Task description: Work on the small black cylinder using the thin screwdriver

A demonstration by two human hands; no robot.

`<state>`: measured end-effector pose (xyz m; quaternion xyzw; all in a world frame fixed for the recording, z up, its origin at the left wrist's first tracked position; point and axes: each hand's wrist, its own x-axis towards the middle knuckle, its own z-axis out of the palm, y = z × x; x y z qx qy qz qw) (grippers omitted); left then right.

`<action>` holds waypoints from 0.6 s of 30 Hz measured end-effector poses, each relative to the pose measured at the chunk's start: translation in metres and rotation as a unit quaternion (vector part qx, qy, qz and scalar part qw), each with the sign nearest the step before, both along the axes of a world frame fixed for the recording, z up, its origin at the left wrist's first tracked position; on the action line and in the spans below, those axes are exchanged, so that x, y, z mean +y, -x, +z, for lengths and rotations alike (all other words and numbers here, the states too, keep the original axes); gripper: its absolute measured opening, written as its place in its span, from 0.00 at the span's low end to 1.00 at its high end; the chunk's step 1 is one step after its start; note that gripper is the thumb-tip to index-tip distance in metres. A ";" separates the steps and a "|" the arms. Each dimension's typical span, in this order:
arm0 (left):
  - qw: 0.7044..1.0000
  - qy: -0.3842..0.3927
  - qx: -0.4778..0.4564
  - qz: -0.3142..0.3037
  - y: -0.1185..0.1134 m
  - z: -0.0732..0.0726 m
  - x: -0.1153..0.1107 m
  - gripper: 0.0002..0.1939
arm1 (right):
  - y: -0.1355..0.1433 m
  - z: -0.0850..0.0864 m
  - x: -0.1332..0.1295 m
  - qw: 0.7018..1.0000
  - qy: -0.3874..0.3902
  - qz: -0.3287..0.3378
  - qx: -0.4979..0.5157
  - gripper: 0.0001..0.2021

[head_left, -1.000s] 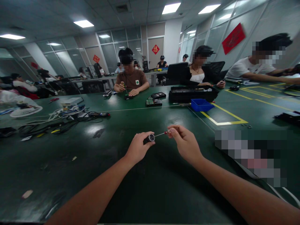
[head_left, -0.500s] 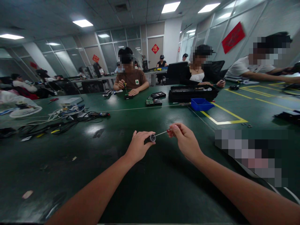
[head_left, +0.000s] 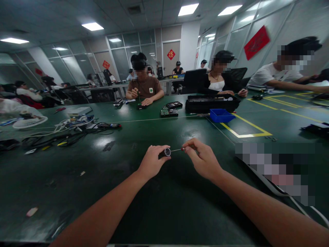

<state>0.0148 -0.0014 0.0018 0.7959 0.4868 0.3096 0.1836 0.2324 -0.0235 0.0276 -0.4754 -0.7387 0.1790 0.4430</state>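
Note:
My left hand (head_left: 151,161) grips a small dark cylinder (head_left: 167,152) between thumb and fingers, its pale ring-shaped end turned toward me. From the right, my right hand (head_left: 204,156) pinches the red end of a thin screwdriver (head_left: 176,150). The metal shaft runs almost level to the cylinder's side. Whether its tip touches the cylinder or sits in a screw there, I cannot tell. Both hands are held above the green table (head_left: 164,212).
A blue bin (head_left: 221,116) and a long black case (head_left: 212,104) stand farther back, near hard drives (head_left: 169,112). Tangled cables (head_left: 72,132) lie on the left. A pixelated area covers something at right. A co-worker (head_left: 145,84) sits opposite with a screwdriver.
My right hand has shifted its fingers on the screwdriver's red end, and the shaft lies more level than before. My left hand keeps its hold on the cylinder, almost unmoved.

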 end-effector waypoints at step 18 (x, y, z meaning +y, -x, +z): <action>1.000 -0.008 0.012 -0.001 0.000 0.001 0.001 0.19 | 0.005 0.000 -0.003 0.999 0.027 -0.011 0.017 0.12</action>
